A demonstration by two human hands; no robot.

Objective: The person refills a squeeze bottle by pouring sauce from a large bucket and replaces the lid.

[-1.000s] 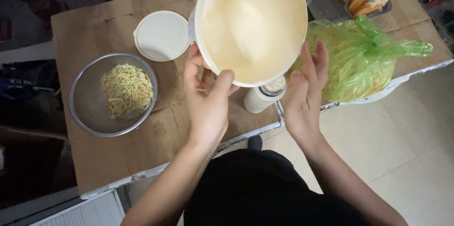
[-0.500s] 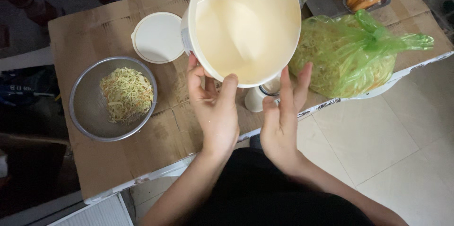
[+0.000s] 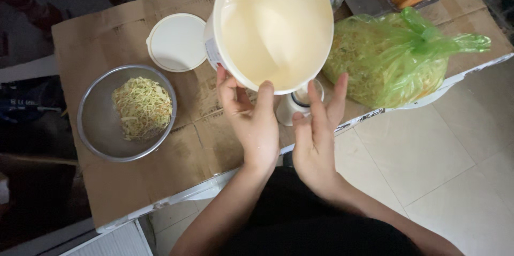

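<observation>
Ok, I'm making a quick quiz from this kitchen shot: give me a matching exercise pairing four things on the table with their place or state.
Things:
1. white tub
2. round white lid
3. metal bowl
4. green plastic bag

Place or state:
A. knotted shut, full of shreds, at the table's right end
B. lying flat on the cardboard, beside the tub
C. tilted, held by the left hand
D. holding a small heap of pale shreds, at the left

Pairs: 1-C, 2-B, 3-D, 4-A
</observation>
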